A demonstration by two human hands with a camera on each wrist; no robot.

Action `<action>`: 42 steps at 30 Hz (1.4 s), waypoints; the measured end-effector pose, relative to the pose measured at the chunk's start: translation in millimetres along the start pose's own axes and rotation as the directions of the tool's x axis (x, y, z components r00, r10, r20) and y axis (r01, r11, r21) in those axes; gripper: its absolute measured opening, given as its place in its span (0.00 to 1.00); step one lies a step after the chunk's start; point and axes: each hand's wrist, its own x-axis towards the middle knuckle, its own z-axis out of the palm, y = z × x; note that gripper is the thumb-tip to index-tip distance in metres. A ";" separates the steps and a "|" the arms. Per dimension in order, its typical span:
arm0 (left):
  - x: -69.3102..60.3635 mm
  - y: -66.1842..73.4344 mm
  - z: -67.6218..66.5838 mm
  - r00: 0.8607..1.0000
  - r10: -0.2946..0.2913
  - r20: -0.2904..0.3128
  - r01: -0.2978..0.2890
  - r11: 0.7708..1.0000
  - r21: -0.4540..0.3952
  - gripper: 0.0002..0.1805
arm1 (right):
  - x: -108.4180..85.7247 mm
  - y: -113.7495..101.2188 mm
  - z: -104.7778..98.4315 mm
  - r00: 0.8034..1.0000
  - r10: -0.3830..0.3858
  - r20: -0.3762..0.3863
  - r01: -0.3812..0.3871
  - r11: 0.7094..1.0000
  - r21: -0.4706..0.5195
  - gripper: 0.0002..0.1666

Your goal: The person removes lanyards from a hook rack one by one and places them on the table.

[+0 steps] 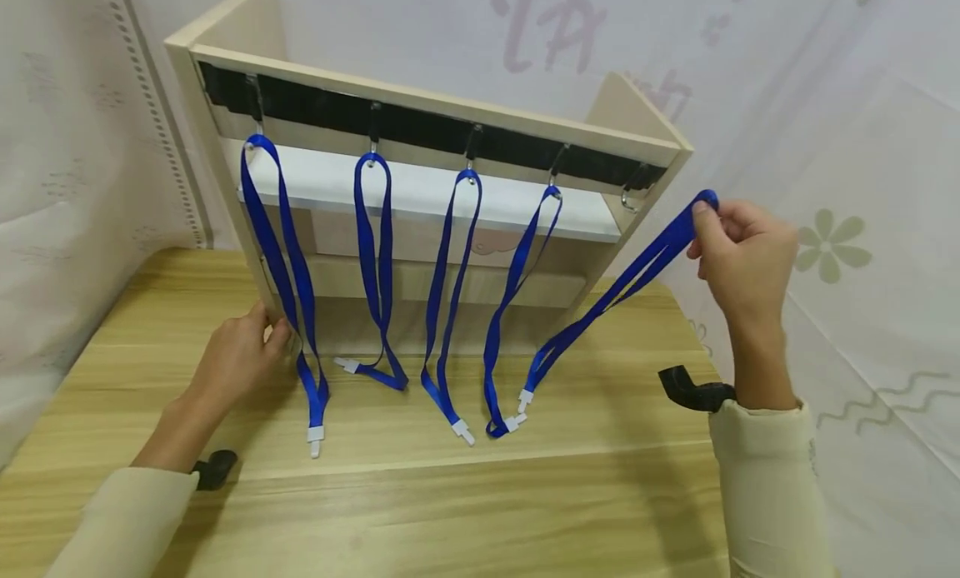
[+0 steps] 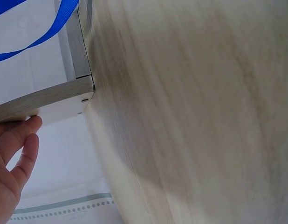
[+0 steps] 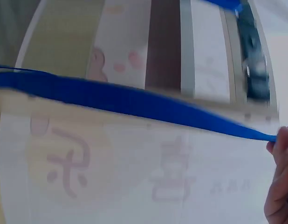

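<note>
My right hand (image 1: 750, 257) pinches the top loop of a blue lanyard (image 1: 678, 231) between thumb and fingers, off to the right of a wooden shelf rack (image 1: 442, 95). The lanyard slants down to a white clip (image 1: 526, 399) near the tabletop. In the right wrist view its strap (image 3: 134, 102) runs taut across to the fingertips. At the rack's lower left, my left hand (image 1: 243, 345) grips the edge of the side panel (image 2: 51, 95); its thumb is mostly hidden in the left wrist view. The rightmost hook (image 1: 628, 200) carries no lanyard.
Several other blue lanyards, such as the leftmost one (image 1: 300, 278), hang from hooks on a black strip (image 1: 322, 107). Their white clips reach the wood-grain table (image 1: 405, 520). Printed white cloth (image 1: 885, 186) stands behind and beside it.
</note>
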 end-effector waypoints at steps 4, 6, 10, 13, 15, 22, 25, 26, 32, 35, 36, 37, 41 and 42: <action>-0.3 -1.8 0.5 1.000 0.010 -0.008 -0.010 1.000 0.003 0.10 | 11.8 13.6 -15.8 0.990 0.141 0.004 -0.141 0.986 0.092 0.06; -0.2 -2.3 1.0 1.000 0.014 -0.009 -0.014 1.000 0.004 0.10 | 16.9 20.3 -23.3 0.983 0.183 0.012 -0.183 0.976 0.114 0.06; 0.0 -1.9 1.4 1.000 0.016 -0.011 -0.016 1.000 0.003 0.11 | 25.9 34.7 -37.2 0.966 0.258 0.028 -0.259 0.953 0.160 0.05; 0.2 -0.5 1.5 1.000 0.010 -0.005 -0.010 1.000 0.000 0.12 | 30.5 45.3 -47.2 0.952 0.305 0.004 -0.300 0.934 0.192 0.04; 0.4 0.1 1.7 1.000 0.007 -0.002 -0.007 1.000 0.000 0.12 | 32.9 51.7 -52.7 0.947 0.320 -0.036 -0.307 0.932 0.194 0.05; 2.1 1.1 2.7 1.000 0.009 -0.007 -0.009 1.000 -0.002 0.11 | 30.4 70.5 -66.3 0.966 0.247 -0.074 -0.258 0.937 -0.238 0.12; 1.3 0.5 2.6 1.000 -0.005 -0.002 0.005 1.000 0.000 0.11 | 21.8 73.4 -68.2 0.980 0.192 0.052 -0.143 0.864 -0.483 0.19; 0.9 0.3 2.5 1.000 -0.011 0.000 0.011 1.000 0.000 0.11 | 19.0 73.3 -68.2 0.979 0.179 0.098 -0.100 0.839 -0.535 0.20; -0.6 -0.5 1.2 1.000 -0.028 0.001 0.028 1.000 0.000 0.10 | 5.4 76.5 -56.9 0.928 0.191 0.321 0.006 0.852 -0.524 0.19; -0.4 -0.8 1.4 1.000 -0.030 0.003 0.030 1.000 0.001 0.09 | -1.5 83.7 -48.1 0.841 0.309 0.444 -0.096 0.893 -0.439 0.21; -0.3 -0.8 1.4 1.000 -0.031 0.003 0.031 1.000 0.002 0.09 | -3.8 86.8 -44.7 0.813 0.340 0.472 -0.145 0.904 -0.402 0.21; -0.2 -0.6 1.4 1.000 -0.029 0.002 0.029 1.000 0.003 0.09 | -5.9 89.8 -41.3 0.784 0.372 0.497 -0.197 0.908 -0.369 0.20; 0.2 -0.4 1.9 1.000 -0.027 0.003 0.027 1.000 0.001 0.09 | -11.4 106.9 -24.7 0.713 0.450 0.538 -0.420 0.888 -0.186 0.18; 0.3 -0.5 2.1 1.000 -0.028 0.005 0.028 1.000 0.001 0.09 | -12.5 111.7 -20.2 0.703 0.462 0.541 -0.471 0.872 -0.132 0.16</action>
